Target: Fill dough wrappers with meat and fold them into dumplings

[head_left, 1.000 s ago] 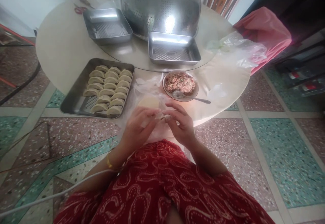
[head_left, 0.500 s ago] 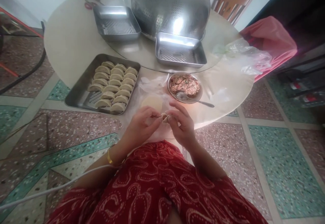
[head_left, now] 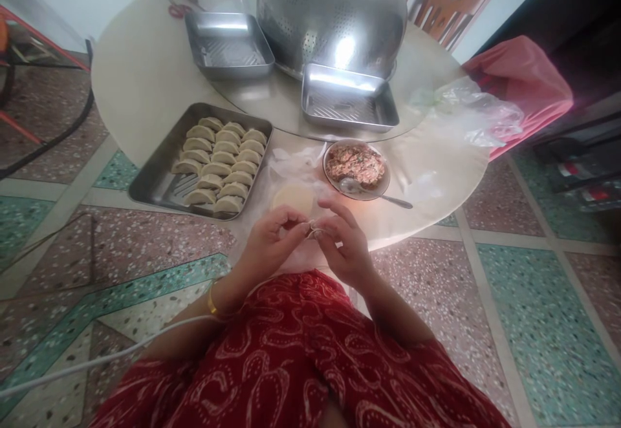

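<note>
Between both hands, over the table's near edge, is a dumpling [head_left: 314, 229], mostly hidden by fingers. My left hand [head_left: 272, 239] pinches one end of it. My right hand [head_left: 345, 239] grips the other end with thumb and forefinger. Just beyond the hands, round dumpling wrappers [head_left: 293, 199] lie on a thin plastic bag [head_left: 295, 160]. A bowl of minced filling [head_left: 355, 164] stands to the right, with a metal spoon [head_left: 383, 196] resting in it. Rows of folded dumplings [head_left: 224, 158] fill much of a metal tray [head_left: 158, 172] on the left.
Farther back on the round table [head_left: 130, 85] stand two metal trays, one on the left [head_left: 230, 46] and one on the right [head_left: 350, 101]. A large perforated metal dome [head_left: 330, 21] is behind them. Red-handled scissors [head_left: 179, 10] lie far left. Clear plastic bags [head_left: 485, 114] hang at right.
The fingers have shifted slightly along the dumpling's edge, and the right fingers cover more of it. The whole view has drifted a little, with the table things appearing slightly farther right.
</note>
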Motion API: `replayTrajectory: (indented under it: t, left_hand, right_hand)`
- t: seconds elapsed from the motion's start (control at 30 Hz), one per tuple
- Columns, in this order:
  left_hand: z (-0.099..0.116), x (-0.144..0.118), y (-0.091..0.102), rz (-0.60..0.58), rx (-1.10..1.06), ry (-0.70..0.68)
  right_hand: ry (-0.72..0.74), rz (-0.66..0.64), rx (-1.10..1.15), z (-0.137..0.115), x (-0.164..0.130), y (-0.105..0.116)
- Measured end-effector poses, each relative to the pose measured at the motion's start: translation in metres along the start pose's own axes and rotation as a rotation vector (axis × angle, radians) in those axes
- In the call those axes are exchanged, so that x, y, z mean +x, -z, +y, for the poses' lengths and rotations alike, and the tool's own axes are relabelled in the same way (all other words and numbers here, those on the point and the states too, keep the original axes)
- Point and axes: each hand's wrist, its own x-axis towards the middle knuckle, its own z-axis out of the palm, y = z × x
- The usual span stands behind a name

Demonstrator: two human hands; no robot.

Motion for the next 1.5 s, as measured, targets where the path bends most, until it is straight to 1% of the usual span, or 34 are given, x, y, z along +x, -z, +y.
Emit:
replayTrajectory:
  t: [0.07, 0.17, 0.27, 0.43, 0.53, 0.67, 0.8, 0.93, 1.17, 1.37, 1.5]
  left_hand:
    - [-0.002, -0.001, -0.001, -0.002, -0.057, 0.015]
    - [-0.003, -0.002, -0.001, -0.018, -0.08, -0.014]
    - [-0.003, -0.002, 0.001, -0.026, -0.047, -0.081]
    - [0.0, -0.003, 0.006, -0.025, 0.018, -0.217]
    - [0.002, -0.006, 0.007, 0.004, 0.131, -0.302]
    - [0.004, -0.01, 0.006, 0.103, 0.378, -0.433]
    - [0.001, -0.008, 0.005, 0.154, 0.478, -0.501]
    - [-0.001, -0.006, 0.005, 0.174, 0.519, -0.513]
    - [-0.004, -0.008, 0.008, 0.137, 0.489, -0.418]
    - [-0.006, -0.008, 0.009, 0.159, 0.482, -0.481]
    - [-0.004, -0.007, 0.01, 0.157, 0.483, -0.47]
  right_hand:
    - [0.013, 0.01, 0.0, -0.001, 0.001, -0.001]
    - [0.007, 0.024, 0.002, -0.002, 0.001, -0.002]
    - [-0.001, 0.032, -0.026, -0.001, 0.001, -0.003]
    - [0.047, 0.022, -0.067, 0.001, 0.002, -0.004]
    - [0.075, 0.059, -0.074, 0.001, 0.004, -0.006]
    - [0.098, 0.118, -0.124, 0.001, 0.005, -0.007]
    - [0.088, 0.137, -0.175, 0.002, 0.004, -0.009]
    - [0.072, 0.125, -0.179, 0.002, 0.003, -0.011]
    - [0.033, 0.156, -0.16, 0.005, 0.006, -0.009]
    - [-0.012, 0.146, -0.096, 0.007, 0.006, -0.012]
    - [-0.015, 0.148, -0.066, 0.006, 0.01, -0.012]
